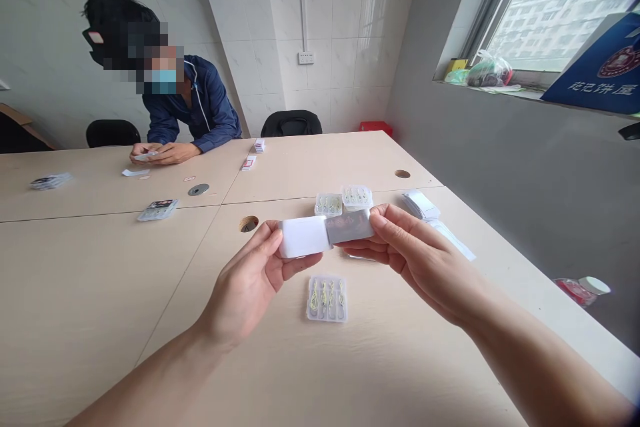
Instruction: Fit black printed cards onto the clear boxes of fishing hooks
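My left hand (245,287) grips a white sleeve of paper or card (303,237) from below, thumb on its near side. My right hand (415,260) pinches a grey printed packet (350,228) at its far end. The packet's other end meets the sleeve's open end, between my hands. Below them on the table lies a small clear plastic box of hooks with yellow line (327,299). Two similar boxes (329,205) (357,197) stand just behind my hands, apart from them.
A stack of white sleeves (421,205) lies right of my hands. A person in a dark blue jacket (195,107) works at the far table with both hands (160,153), among packets (157,210) and a grey disc (199,189). A round table hole (249,224) lies left of my hands.
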The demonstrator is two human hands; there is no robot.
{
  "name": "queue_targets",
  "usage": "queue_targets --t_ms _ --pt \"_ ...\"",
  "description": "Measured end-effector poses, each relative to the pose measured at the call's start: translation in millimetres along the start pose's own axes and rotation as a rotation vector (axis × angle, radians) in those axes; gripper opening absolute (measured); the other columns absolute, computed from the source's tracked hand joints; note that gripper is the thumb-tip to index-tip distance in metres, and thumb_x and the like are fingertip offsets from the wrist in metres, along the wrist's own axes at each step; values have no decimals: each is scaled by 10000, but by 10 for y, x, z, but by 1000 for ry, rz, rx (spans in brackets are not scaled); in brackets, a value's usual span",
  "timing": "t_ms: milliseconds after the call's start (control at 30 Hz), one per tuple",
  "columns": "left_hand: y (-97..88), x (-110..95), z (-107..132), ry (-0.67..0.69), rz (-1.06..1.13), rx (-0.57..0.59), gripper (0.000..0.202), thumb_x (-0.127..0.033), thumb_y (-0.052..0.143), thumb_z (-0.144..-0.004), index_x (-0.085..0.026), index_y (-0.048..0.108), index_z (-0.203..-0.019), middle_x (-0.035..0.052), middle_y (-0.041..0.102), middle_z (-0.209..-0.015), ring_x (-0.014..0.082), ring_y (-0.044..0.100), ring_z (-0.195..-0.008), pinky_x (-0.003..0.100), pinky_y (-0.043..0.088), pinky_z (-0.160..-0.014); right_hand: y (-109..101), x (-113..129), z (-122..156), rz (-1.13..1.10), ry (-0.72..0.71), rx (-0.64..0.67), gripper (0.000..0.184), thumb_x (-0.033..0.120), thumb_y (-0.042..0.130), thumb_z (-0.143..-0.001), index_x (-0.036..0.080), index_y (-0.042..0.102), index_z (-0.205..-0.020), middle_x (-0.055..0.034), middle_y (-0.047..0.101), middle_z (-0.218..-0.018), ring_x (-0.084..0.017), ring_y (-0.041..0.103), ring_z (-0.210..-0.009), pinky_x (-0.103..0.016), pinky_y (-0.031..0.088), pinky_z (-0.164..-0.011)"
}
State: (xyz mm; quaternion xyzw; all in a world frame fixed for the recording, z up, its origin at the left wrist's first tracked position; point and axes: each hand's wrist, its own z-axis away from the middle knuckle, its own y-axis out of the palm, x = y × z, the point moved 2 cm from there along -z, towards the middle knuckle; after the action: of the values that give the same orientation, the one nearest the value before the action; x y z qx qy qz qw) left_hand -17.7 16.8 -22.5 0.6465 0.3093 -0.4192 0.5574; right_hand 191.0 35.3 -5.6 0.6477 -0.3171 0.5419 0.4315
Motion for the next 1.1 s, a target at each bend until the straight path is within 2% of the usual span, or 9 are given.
queue_targets --t_ms 500,867,1100 --pt "22 -8 -2 0 39 11 251 -252 401 -979 -204 643 -929 44 669 -1050 207 596 -1080 457 479 -1033 -12 43 14 -42 -12 32 275 422 511 -978 208 667 -1054 -67 679 -1157 -273 613 -1155 -487 422 -1077" --pt "54 -25 -7 -93 181 -2 309 -252 392 -979 -177 692 -974 67 711 -1089 210 647 -1061 400 509 -1019 11 87 38 -109 -19 77 275 385 485 -995 202 677 -1068 -71 652 -1230 -281 592 -1181 -496 429 -1068" --pt "22 -6 1 -97 207 63 343 -264 365 -989 -179 693 -1039 81 712 -1163 221 641 -1117 388 488 -1042 13 126 31 -86 -16 86 295 405 468 -994 207 677 -1060 -84 674 -1183 -278 604 -1162 -490 417 -1063"
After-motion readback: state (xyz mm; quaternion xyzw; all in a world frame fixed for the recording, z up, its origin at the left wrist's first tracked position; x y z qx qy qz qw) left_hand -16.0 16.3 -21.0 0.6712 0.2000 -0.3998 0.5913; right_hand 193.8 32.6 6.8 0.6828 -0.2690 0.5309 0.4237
